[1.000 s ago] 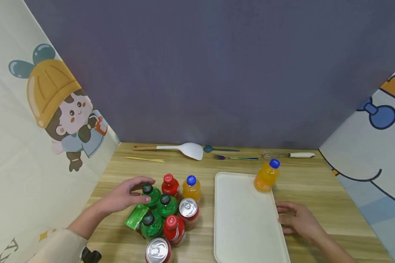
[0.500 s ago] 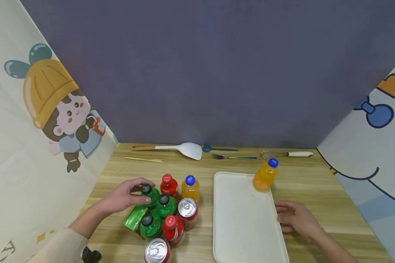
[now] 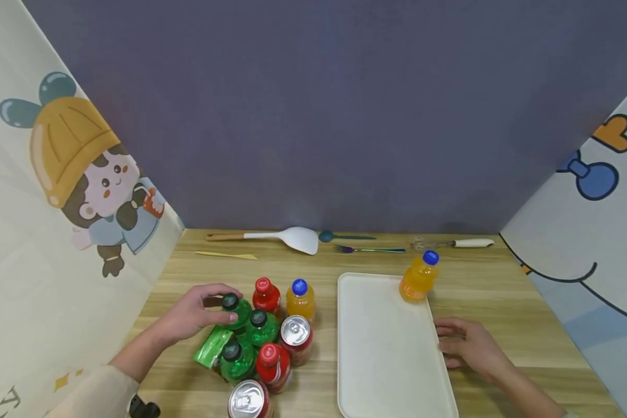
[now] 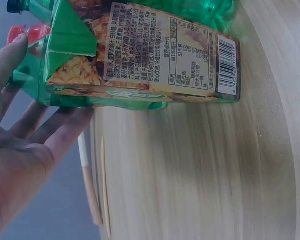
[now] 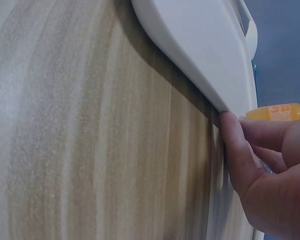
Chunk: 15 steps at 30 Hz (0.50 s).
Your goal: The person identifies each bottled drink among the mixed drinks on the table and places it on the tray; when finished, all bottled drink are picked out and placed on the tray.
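head view: left hand (image 3: 195, 313) curled round green bottle (image 3: 236, 310) in the cluster; right hand (image 3: 467, 343) resting at tray (image 3: 386, 348) edge. left wrist: fingers (image 4: 65, 132) against green carton (image 4: 140, 55). right wrist: thumb (image 5: 235, 145) touching tray rim (image 5: 200, 45), fingers relaxed.

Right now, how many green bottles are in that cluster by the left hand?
3. One under the left hand, which grips its cap: back green bottle. Middle green bottle sits just right of it. Front green bottle stands beside the green carton. None looks hidden behind them.
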Tool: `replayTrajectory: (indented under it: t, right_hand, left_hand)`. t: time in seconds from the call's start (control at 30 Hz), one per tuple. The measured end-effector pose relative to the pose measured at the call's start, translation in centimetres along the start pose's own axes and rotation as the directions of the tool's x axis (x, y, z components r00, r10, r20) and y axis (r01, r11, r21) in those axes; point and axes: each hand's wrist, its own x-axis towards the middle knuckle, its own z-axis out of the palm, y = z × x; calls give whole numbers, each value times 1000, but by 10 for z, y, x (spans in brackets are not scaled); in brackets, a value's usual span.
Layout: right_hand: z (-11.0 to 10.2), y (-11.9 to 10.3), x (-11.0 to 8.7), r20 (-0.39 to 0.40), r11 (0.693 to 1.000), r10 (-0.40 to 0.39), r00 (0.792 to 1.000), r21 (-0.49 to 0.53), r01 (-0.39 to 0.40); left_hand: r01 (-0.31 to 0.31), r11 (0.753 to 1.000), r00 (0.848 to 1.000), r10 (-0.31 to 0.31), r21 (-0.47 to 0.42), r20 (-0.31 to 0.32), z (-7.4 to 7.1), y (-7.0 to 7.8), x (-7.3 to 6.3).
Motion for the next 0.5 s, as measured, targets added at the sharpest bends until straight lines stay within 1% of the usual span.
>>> replayTrajectory:
  t: [0.1, 0.17, 0.27, 0.33, 0.43, 0.5]
  right_hand:
    - [-2, 2, -2, 1, 1000, -3, 1000, 4, 3]
    - [-2, 3, -4, -5, 1000, -7, 1000, 6, 7]
    - [0, 3, -5, -4, 1000, -24, 1000, 9, 24]
    - [2, 2, -5, -1, 999, -45, 999, 17, 45]
    - [3, 3, -6, 18, 996, -82, 996, 35, 81]
    - [3, 3, -7, 19, 995, -90, 996, 43, 89]
  left_hand:
    - [-1, 999, 1000, 0, -43, -17, 2, 1, 2]
    - [-1, 996, 1000, -1, -88, -28, 3, 1, 2]
    - [-11, 990, 998, 3, -139, -56, 3, -2, 0]
    - [-18, 989, 998, 7, -150, -70, 2, -5, -1]
    - [-31, 990, 996, 20, -136, -82, 1, -6, -2]
    - [-40, 991, 996, 29, -131, -84, 0, -6, -2]
